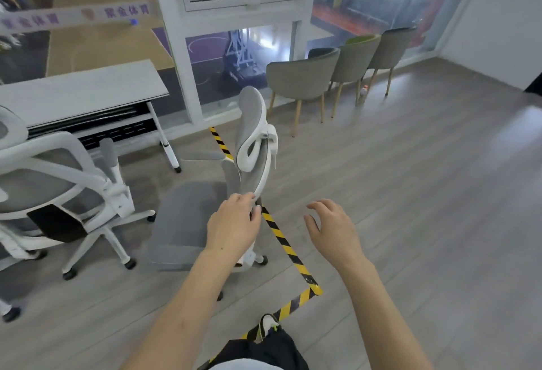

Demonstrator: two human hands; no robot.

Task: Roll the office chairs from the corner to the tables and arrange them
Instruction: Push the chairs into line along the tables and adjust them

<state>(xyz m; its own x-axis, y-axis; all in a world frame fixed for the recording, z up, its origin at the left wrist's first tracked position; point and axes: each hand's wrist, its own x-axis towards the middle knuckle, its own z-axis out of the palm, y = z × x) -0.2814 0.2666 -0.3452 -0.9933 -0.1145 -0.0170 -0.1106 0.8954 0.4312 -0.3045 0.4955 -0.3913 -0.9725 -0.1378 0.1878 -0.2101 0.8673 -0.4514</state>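
A white-framed office chair with grey seat and mesh back stands in front of me, seen side-on, its back toward the right. My left hand grips the lower edge of its backrest. Beside the chair, to the right, my right hand hovers with fingers spread and touches nothing. A second office chair of the same kind stands at the left, tucked at a white table.
Three grey armchairs with wooden legs line the glass wall at the back right. Yellow-black tape marks the grey plank floor under the chair. My shoe shows at the bottom. Open floor spreads to the right.
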